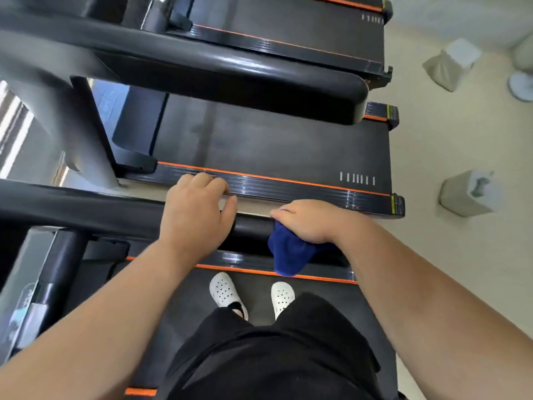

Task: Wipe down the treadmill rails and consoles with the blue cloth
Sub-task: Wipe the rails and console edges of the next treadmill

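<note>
A black treadmill rail [86, 212] runs from the left edge to the middle of the head view. My left hand [196, 209] rests on top of this rail with the fingers curled over its far side. My right hand [305, 222] grips the blue cloth [288, 255] and presses it around the rail's right end. Part of the cloth hangs below my hand. A short bare stretch of rail [253, 228] shows between my two hands. The console [20, 313] of this treadmill is at the lower left, partly cut off.
I stand on the treadmill belt [253, 298] in white clogs [225, 290]. A second treadmill [259, 140] with its own thick rail [230, 82] lies just beyond, and a third further back. Two grey bins [467, 194] stand on the pale floor at right.
</note>
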